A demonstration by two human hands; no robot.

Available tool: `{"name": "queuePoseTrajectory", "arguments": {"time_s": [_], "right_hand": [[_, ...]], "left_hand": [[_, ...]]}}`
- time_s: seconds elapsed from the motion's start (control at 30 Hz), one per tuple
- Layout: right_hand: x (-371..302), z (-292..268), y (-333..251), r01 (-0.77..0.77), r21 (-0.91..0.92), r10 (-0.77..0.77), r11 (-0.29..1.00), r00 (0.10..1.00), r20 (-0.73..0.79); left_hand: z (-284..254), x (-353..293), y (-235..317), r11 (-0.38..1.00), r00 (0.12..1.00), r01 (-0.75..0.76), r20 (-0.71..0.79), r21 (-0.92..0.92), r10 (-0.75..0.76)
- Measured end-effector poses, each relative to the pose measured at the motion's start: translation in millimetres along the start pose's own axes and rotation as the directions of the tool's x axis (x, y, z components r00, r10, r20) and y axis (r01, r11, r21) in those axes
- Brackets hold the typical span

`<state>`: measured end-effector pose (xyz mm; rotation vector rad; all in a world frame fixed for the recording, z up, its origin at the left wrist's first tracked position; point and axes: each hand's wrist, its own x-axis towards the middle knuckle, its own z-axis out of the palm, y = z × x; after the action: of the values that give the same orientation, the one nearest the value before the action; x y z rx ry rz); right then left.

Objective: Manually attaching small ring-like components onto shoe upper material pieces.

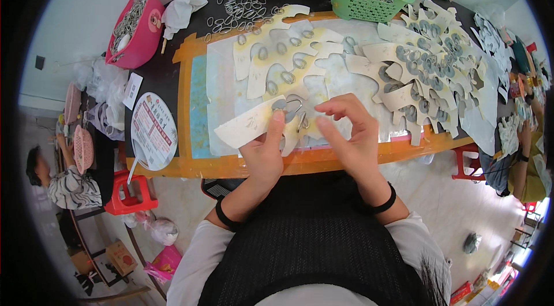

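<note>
My left hand [262,156] grips a cream cut piece [238,128] of sheet material, its thumb pressing on the face by a grey oval patch. At the piece's far end a silver metal ring [297,101] stands out, with another bit of metal [302,123] just below it. My right hand [356,135] is raised to the right of the piece, thumb and forefinger apart, nothing seen between them. Beyond my hands, several cream pieces [257,68] lie overlapping with metal rings on them and yellowish smears.
Loose oval rings [245,8] lie at the back left. A pink basket [138,32] and a green basket [369,3] hold more rings. Cream pieces with grey ovals are heaped [424,69] on the right. A round fan [153,133] lies left. Other people sit at both sides.
</note>
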<state>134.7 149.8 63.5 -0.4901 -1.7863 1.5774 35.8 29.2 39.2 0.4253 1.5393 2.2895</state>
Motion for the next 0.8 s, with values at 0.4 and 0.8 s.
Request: {"name": "queuePoseTrajectory", "arguments": {"time_s": [0.4,0.8], "right_hand": [[-4,39,7,0.116,-0.017,-0.117,0.993,0.990,-0.077],[12,28,7,-0.123,0.107,0.117,0.987,0.991,0.062]], "left_hand": [[4,-5,4,0.961,0.978,-0.206,0.083,0.187,0.194],[-11,9,-2,0.997,0.980,0.059,0.192,-0.054,-0.047]]}}
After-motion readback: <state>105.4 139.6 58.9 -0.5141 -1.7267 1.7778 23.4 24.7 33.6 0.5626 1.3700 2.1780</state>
